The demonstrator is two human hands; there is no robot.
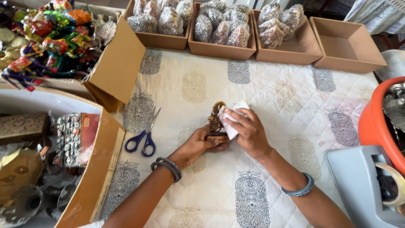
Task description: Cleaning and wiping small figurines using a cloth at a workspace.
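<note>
On printed cloth (270, 97): left hand (198, 145) grips brass figurine (216, 122) base; right hand (249, 131) fingers clamp white cloth (234, 122) against it.

Centre: my hands (228, 133) held a small figurine (216, 122) over the counter (287, 97).
Left: scissors (144, 137) lay beside a box of ornaments (105, 169).
Behind: four trays (291, 48) stood in a row.
Right: a tape dispenser (367, 185) sat before a tub (373, 126).

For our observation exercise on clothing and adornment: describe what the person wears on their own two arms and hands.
Both forearms are bare, with no sleeves in view. The left wrist carries a stack of thin dark grey bangles. The right wrist has one wider blue-grey bangle. No gloves show.
</note>
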